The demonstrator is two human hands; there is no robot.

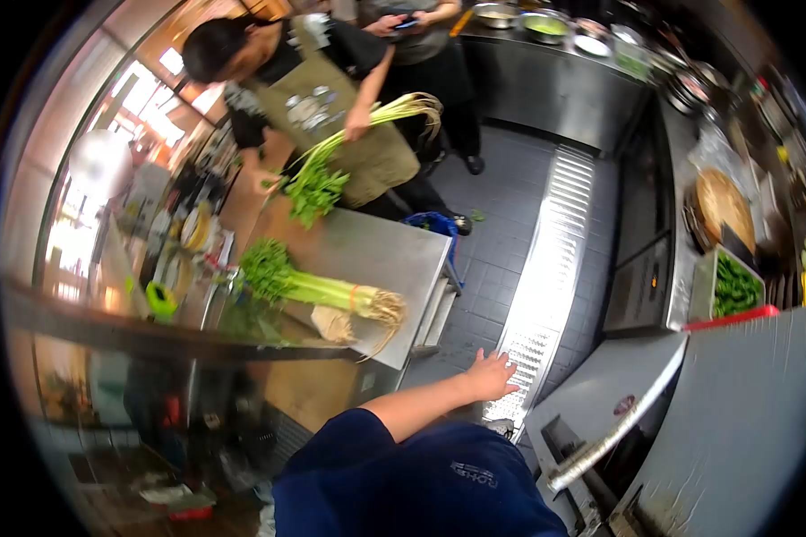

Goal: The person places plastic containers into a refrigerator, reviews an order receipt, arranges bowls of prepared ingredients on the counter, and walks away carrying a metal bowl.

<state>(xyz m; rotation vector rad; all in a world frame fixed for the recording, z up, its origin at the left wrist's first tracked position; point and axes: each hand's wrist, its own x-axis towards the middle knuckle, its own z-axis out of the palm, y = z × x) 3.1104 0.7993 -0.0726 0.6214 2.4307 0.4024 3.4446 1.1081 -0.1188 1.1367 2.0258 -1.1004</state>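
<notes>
1. A bundle of leafy green stalks [318, 288] lies on the left half of the scene, flat on a steel table [403, 240], its leaves to the left and its stringy roots toward the table's right edge. A reddish band [353, 297] circles the stalks.
2. To the right of the roots, well apart from them, the camera wearer's left hand [491, 376] reaches out, fingers spread. The right hand is out of view; how its fingers stand cannot be told.
3. Below the outstretched hand, a metal floor grate [551, 242] runs from near to far across dark tiles [501, 197]. Near and to the right stands a grey metal panel [604, 385].
4. Across the table, a worker in an olive apron [340, 148] grips a second bundle [313, 190], one hand closed around its stalks and the other near its leaves.
5. Farther back, another person holds a dark device [407, 21] in both hands.
6. At right, a container of cut greens [734, 286] sits nearer than a round board [724, 206]; bowls [544, 27] line the far counter [546, 85].
</notes>
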